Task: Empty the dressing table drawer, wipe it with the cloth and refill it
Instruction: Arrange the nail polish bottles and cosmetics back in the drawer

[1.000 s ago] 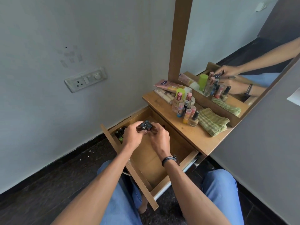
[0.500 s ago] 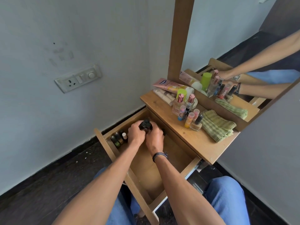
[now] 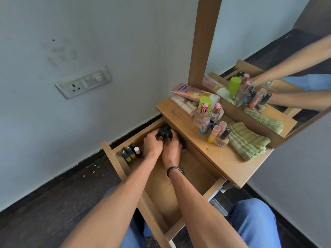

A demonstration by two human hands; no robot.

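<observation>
Wooden drawer [image 3: 197, 176]: pulled open, floor mostly bare; refilling looks under way (my reading).
Green cloth [image 3: 247, 140]: folded on the tabletop [image 3: 223, 158], at 3 o'clock from the hands.
Left hand [image 3: 153, 144]: fingers curled round the bunch's 9 o'clock side.
Right hand [image 3: 172, 149]: curled round its 3 o'clock side.
Dark-capped bottles [image 3: 163, 133]: bunched between both hands, at the drawer's 12 o'clock end.
Small bottles [image 3: 131, 153]: upright at 9 o'clock of the hands.
Method: lower until the bases sit flat, then ease the hands apart slowly so none topples.
</observation>
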